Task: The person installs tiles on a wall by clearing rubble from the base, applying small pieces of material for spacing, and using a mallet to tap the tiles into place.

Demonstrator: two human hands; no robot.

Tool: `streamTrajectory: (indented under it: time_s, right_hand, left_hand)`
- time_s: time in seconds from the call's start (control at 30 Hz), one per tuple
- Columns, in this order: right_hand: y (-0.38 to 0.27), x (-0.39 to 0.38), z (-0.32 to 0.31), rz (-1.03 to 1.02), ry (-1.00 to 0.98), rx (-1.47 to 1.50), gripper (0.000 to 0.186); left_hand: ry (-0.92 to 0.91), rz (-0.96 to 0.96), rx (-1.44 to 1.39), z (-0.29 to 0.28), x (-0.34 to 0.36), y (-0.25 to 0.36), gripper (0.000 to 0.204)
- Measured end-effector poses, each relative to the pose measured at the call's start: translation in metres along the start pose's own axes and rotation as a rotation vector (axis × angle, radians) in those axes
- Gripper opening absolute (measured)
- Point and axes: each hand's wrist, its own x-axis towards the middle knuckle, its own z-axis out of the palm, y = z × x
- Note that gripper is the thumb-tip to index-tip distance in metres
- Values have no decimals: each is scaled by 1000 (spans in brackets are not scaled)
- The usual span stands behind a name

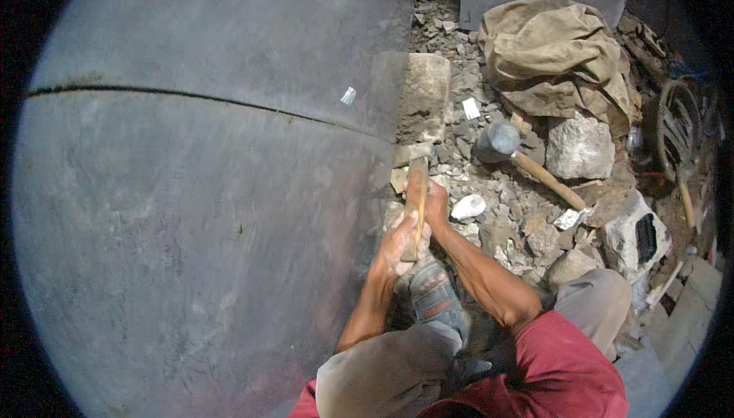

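My left hand (394, 241) and my right hand (434, 208) are closed on a flat wooden handle (416, 200), held lengthwise beside the edge of a large grey slab (199, 250). The left is lower on it, the right higher. Its far end meets a pale block (414, 150); whether that block is part of the tool I cannot tell. My sandalled foot (436, 303) is just below my hands. To the right, a mallet (498, 141) with a grey head and wooden handle lies on broken stone, near a small white stone (468, 206).
A crumpled khaki cloth (550, 51) lies at the back right by pale rocks (577, 149). A rough stone block (424, 85) borders the slab, which has a long dark crack. A wire wheel-like object (673, 135) and a white stone with a black piece (623, 238) are at the right.
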Motion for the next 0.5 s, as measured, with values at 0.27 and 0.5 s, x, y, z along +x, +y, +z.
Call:
streamTrajectory:
  time_s: [0.27,0.5]
  right_hand:
    - [32,35,-10,21,-69,374,19]
    - [3,15,-23,-3,-100,134,24]
  left_hand:
    - [-93,8,150,4,27,-7,29]
    - [-91,148,370,-10,25,-13,31]
